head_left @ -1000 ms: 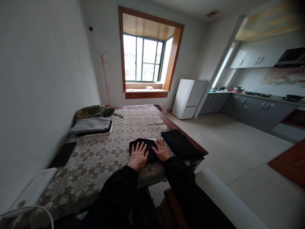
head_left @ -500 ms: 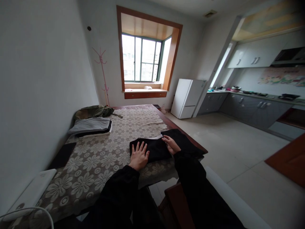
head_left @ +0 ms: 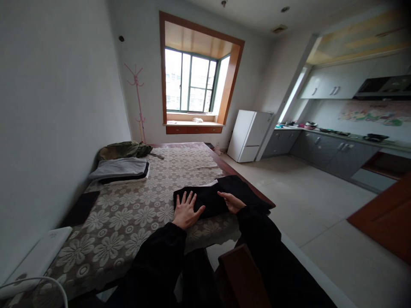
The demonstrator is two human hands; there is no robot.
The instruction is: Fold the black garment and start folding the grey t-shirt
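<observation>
The left hand [head_left: 187, 210] lies flat with fingers spread, palm pressing the near-left part of the folded black garment [head_left: 205, 201], grasping nothing; the right hand [head_left: 233, 202] rests open at the seam where that garment meets the second black piece [head_left: 244, 192], fingertips on the cloth, not closed around it as far as can be seen. A second ago both palms lay side by side on the folded bundle; since then the right hand has slid out to about three o'clock of the left, onto the bundle's right edge, while the left has barely shifted, which reads as one hand pinning the fold while the other works along its side. The garment sits at the table's near-right corner, soft, matte and thick, its edges squared into a rough rectangle. Beneath it the lace tablecloth [head_left: 135, 214] is cream, with raised daisy shapes in an open knit. At nine o'clock, by the wall, lies a flat black rectangle [head_left: 81, 207]. Farther, at eleven o'clock, a stack of folded grey and dark clothes [head_left: 120, 169] sits neatly, and beyond it a crumpled olive garment [head_left: 125, 149]. At one o'clock, well away, stands a smooth white fridge [head_left: 248, 134].
</observation>
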